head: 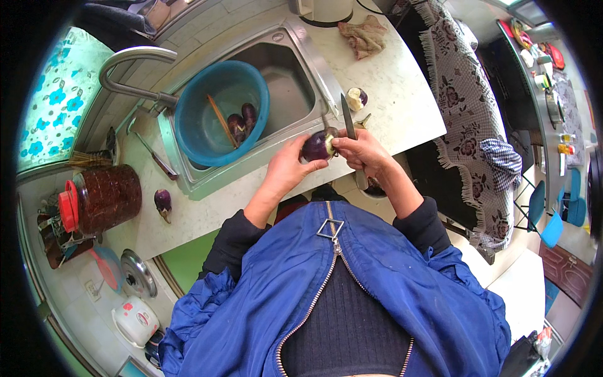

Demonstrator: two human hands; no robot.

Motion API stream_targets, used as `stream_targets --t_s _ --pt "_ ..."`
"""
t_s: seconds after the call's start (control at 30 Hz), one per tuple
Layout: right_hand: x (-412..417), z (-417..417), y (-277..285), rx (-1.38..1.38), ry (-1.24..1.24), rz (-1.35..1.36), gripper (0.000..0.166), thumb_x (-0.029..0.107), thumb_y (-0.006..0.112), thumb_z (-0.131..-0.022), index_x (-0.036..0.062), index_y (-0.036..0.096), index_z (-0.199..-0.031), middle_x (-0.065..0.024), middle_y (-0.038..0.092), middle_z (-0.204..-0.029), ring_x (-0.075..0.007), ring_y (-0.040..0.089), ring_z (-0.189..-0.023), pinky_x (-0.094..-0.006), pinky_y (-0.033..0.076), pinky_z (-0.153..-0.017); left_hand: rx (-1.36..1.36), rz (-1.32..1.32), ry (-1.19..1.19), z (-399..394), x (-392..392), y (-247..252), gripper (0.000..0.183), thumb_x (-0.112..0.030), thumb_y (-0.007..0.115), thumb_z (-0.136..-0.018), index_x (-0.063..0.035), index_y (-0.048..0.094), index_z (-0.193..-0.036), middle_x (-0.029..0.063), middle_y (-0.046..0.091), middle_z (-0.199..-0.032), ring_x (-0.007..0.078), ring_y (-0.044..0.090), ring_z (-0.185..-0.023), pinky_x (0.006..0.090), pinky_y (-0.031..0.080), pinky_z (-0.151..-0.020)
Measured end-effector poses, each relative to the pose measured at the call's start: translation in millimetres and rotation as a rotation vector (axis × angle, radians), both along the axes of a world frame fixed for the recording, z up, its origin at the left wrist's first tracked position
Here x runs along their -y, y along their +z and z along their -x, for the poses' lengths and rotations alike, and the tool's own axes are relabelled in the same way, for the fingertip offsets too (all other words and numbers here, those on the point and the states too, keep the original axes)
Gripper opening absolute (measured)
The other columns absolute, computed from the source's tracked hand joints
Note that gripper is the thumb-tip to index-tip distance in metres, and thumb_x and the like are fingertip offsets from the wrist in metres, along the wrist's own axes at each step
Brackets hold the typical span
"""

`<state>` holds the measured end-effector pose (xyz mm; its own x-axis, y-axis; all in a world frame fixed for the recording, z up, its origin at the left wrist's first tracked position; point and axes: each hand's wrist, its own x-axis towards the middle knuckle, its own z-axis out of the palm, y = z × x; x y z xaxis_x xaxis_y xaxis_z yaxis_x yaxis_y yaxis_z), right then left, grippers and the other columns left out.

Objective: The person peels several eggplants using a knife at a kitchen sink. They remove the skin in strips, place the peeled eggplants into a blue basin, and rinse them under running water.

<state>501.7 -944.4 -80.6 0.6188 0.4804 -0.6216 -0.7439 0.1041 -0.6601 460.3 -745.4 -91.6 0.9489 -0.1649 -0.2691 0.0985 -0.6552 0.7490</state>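
Observation:
My left hand [291, 164] grips a small purple eggplant [313, 148] over the front edge of the counter. A pale patch shows where its skin is off on the right side. In my right hand [366, 151] is a kitchen knife [347, 117], its blade pointing up and away from me. The right thumb rests against the pale patch. Just beyond the knife lies a partly peeled eggplant [356, 99], with a cut eggplant stem [362, 121] near it. Below my right hand, a container [375, 187] with dark scraps is partly hidden.
A blue plastic basin [183, 136] sits in the steel sink [294, 89], holding eggplants [236, 126] and wooden chopsticks [221, 120]. The faucet [134, 54] arches beside it. Leftward are a loose eggplant [163, 201], a peeler-like tool [153, 153] and a large red-lidded jar [109, 200]. A crumpled cloth [363, 36] lies at the back.

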Motion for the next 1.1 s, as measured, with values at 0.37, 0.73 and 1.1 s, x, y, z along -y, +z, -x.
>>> stream_targets --t_s 0.37,0.73,1.1 --pt "-19.0 -12.2 -19.6 0.331 -0.031 0.353 0.023 0.021 0.059 -0.084 -0.001 0.052 -0.089 -0.0072 0.052 -0.059 -0.0164 0.046 -0.043 -0.0289 0.035 -0.041 0.413 0.114 0.03 -0.1 13.4 -41.5 0.044 -0.023 0.073 -0.064 -0.0013 0.055 -0.098 0.0134 0.054 -0.095 0.0314 0.05 -0.091 0.0392 0.039 -0.084" --pt "-22.9 35.3 3.1 1.493 0.309 1.198 0.018 0.005 0.053 -0.072 0.0026 0.048 -0.089 -0.0098 0.051 -0.078 -0.0227 0.06 -0.066 -0.0329 0.05 -0.053 0.609 -0.192 0.102 -8.5 28.3 -16.2 0.029 -0.02 0.069 -0.059 -0.0047 0.055 -0.078 0.0093 0.053 -0.078 0.0282 0.049 -0.083 0.0393 0.036 -0.079" --pt "-11.2 24.0 -40.1 1.11 0.064 0.962 0.006 0.008 0.048 -0.081 0.0022 0.05 -0.082 -0.0164 0.057 -0.073 -0.0363 0.059 -0.067 -0.0455 0.046 -0.055 0.421 -0.022 0.057 -8.3 35.1 -11.8 0.026 -0.02 0.068 -0.061 -0.0031 0.055 -0.075 0.0106 0.053 -0.077 0.0307 0.049 -0.079 0.0399 0.04 -0.073"
